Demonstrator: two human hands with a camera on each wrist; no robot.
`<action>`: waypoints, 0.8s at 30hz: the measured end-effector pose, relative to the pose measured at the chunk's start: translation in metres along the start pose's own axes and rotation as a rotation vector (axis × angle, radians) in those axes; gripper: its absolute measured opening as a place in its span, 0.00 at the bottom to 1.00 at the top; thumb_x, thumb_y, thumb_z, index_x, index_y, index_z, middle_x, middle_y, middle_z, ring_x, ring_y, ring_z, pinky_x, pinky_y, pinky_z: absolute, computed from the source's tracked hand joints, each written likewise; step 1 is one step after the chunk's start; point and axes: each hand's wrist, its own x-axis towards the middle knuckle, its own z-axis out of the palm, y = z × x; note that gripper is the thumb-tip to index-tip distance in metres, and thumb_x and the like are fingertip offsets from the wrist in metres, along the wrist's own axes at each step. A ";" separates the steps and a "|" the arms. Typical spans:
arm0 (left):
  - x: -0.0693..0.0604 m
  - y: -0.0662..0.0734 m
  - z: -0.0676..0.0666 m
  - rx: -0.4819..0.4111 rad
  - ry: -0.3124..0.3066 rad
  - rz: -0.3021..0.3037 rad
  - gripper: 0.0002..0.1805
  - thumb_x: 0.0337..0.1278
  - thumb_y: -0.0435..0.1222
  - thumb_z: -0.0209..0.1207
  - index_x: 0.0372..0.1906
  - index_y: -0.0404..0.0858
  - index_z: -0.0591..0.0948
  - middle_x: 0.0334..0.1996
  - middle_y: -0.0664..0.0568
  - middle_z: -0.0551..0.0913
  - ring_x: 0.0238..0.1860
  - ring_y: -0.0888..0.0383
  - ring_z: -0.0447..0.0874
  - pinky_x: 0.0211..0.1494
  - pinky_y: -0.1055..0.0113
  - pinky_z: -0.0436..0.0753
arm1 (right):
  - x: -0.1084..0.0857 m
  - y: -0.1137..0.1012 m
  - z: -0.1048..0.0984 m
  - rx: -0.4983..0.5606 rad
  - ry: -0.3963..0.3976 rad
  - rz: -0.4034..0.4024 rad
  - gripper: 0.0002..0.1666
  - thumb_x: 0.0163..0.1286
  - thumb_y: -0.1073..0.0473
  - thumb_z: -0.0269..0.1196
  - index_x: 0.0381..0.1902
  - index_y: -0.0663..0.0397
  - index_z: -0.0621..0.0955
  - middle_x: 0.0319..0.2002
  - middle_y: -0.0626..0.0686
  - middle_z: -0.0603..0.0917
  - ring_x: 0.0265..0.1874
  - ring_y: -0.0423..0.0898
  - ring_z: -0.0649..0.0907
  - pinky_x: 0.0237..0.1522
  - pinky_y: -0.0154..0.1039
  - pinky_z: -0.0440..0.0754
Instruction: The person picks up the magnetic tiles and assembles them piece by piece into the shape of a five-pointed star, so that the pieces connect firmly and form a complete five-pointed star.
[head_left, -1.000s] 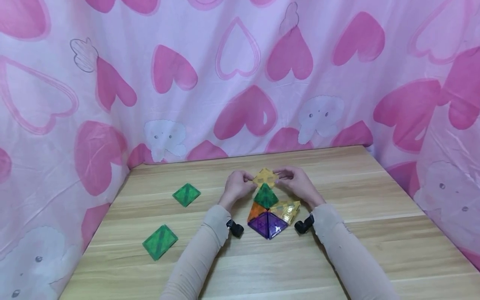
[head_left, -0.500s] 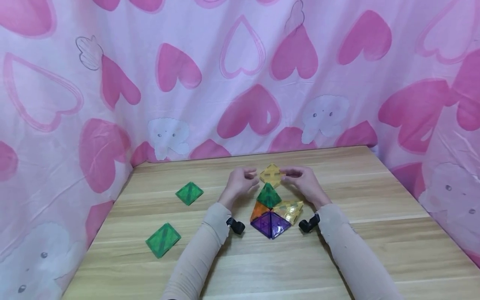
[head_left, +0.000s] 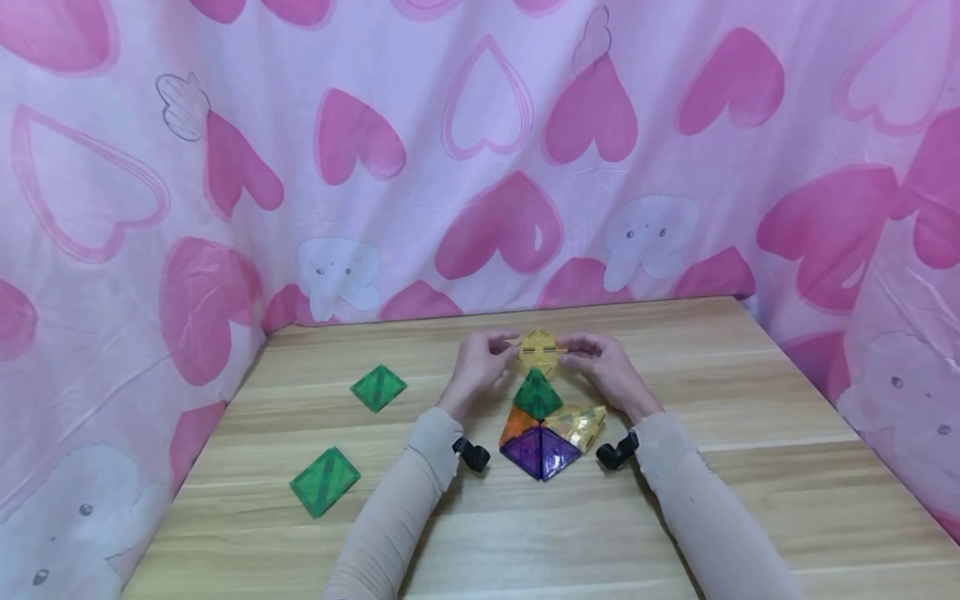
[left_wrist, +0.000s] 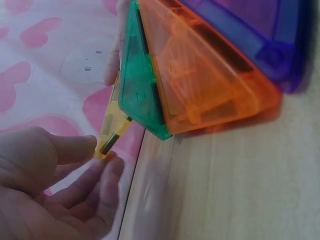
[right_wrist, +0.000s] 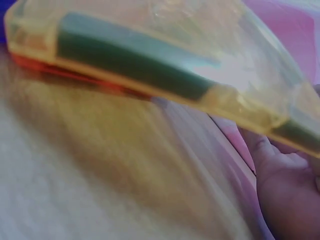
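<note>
Two yellow triangular magnetic tiles [head_left: 537, 360], edge to edge, form a diamond at the far end of a tile structure. My left hand [head_left: 482, 360] pinches the diamond's left corner between thumb and fingers; the left wrist view shows this grip on the yellow tile [left_wrist: 112, 120]. From the right, my right hand [head_left: 604, 362] pinches the opposite corner. Just below sits a green triangular tile [head_left: 537, 395], joined to an orange tile [head_left: 517, 422] and two purple tiles [head_left: 523, 452]. More yellow tiles [head_left: 579, 427] jut out on the structure's right; one fills much of the right wrist view.
On the left of the wooden table [head_left: 750, 500] lie two separate green pieces, one farther back [head_left: 378, 387] and one nearer [head_left: 325, 482]. A pink heart-patterned curtain [head_left: 360, 200] hangs along the table's back and sides.
Half a second ago the left fingers were apart from the yellow diamond while the right hand held it; now they pinch its left corner. The diamond has turned slightly. The other tiles stay put.
</note>
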 end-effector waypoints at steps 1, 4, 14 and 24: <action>0.000 0.001 0.000 -0.009 0.017 0.014 0.16 0.77 0.34 0.69 0.64 0.40 0.91 0.49 0.49 0.95 0.50 0.53 0.92 0.55 0.59 0.90 | 0.000 0.000 0.000 0.006 -0.007 -0.007 0.25 0.76 0.61 0.73 0.68 0.60 0.84 0.63 0.64 0.87 0.58 0.57 0.87 0.59 0.39 0.87; 0.002 0.003 -0.001 -0.028 0.060 0.054 0.13 0.76 0.34 0.70 0.60 0.40 0.93 0.48 0.51 0.95 0.50 0.55 0.92 0.58 0.57 0.90 | 0.001 -0.001 0.001 0.011 -0.015 -0.021 0.25 0.77 0.61 0.73 0.68 0.60 0.83 0.65 0.63 0.86 0.60 0.54 0.87 0.61 0.38 0.86; -0.001 0.004 0.006 -0.157 0.112 0.126 0.14 0.72 0.30 0.72 0.58 0.43 0.94 0.49 0.52 0.96 0.48 0.58 0.95 0.56 0.67 0.91 | -0.002 0.005 0.000 0.036 0.045 -0.071 0.23 0.80 0.58 0.71 0.67 0.61 0.84 0.67 0.61 0.86 0.62 0.48 0.86 0.66 0.36 0.81; 0.001 0.005 -0.003 -0.243 0.138 0.151 0.10 0.72 0.31 0.73 0.53 0.41 0.95 0.44 0.50 0.96 0.41 0.56 0.97 0.49 0.64 0.93 | 0.002 0.002 0.001 0.199 -0.040 -0.124 0.28 0.83 0.62 0.67 0.75 0.65 0.77 0.60 0.56 0.90 0.57 0.47 0.90 0.69 0.38 0.82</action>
